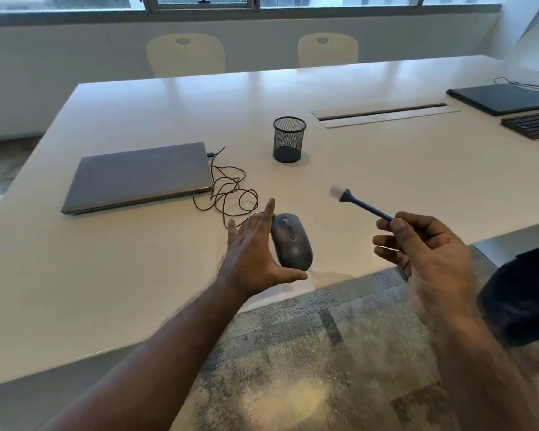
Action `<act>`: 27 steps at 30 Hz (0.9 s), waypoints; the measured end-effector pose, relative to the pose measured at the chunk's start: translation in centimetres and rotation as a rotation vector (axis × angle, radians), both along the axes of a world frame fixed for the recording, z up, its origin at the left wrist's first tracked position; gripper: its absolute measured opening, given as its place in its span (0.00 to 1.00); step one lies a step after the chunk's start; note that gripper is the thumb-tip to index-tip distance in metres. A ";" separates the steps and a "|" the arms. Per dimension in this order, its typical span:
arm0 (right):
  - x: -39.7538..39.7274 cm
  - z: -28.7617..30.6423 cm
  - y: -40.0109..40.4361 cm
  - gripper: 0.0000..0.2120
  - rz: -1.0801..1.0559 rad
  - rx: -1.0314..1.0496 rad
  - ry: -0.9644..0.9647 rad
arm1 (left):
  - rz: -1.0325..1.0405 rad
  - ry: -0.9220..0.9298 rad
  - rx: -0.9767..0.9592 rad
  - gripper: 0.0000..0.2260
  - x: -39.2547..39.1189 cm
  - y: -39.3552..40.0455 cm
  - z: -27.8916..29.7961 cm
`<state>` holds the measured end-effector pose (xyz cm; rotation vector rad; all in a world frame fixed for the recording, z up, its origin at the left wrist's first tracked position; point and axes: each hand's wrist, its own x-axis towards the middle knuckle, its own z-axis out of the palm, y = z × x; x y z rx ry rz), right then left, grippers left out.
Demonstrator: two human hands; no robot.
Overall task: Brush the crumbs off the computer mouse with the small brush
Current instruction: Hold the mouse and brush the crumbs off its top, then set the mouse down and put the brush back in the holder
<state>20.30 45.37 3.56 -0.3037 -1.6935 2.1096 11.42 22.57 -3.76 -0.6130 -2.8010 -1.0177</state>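
Observation:
A dark grey computer mouse (293, 242) lies near the front edge of the white table (137, 275). My left hand (252, 253) is at its left side, fingers straight, thumb under the mouse's near end. My right hand (423, 244) hovers to the right of the mouse and pinches the end of a small blue brush (360, 203). The brush's pale bristles point up and left, above the table and apart from the mouse. I cannot make out crumbs on the mouse.
A closed grey laptop (137, 178) lies at the left with the mouse's tangled cable (227, 188) beside it. A black mesh pen cup (288, 140) stands behind the mouse. A second laptop (500, 98) and keyboard (532, 123) sit at the far right.

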 end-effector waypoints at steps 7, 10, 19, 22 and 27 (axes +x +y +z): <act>-0.6 -0.4 0.9 0.11 0.025 -0.034 0.003 | 0.040 -0.062 -0.034 0.63 -2.6 0.7 -2.0; -0.8 -0.6 1.6 0.10 0.029 -0.028 -0.001 | 0.062 -0.088 -0.026 0.63 -3.2 0.8 -2.7; -1.5 -1.2 3.2 0.13 0.063 -0.014 -0.005 | 0.085 -0.130 -0.051 0.63 -4.4 1.2 -3.3; -1.7 -1.4 3.6 0.09 0.076 -0.006 0.000 | 0.079 -0.135 -0.061 0.63 -4.5 1.3 -3.3; -2.0 -1.5 4.0 0.08 0.091 0.012 0.001 | 0.084 -0.149 -0.082 0.63 -4.4 1.5 -3.0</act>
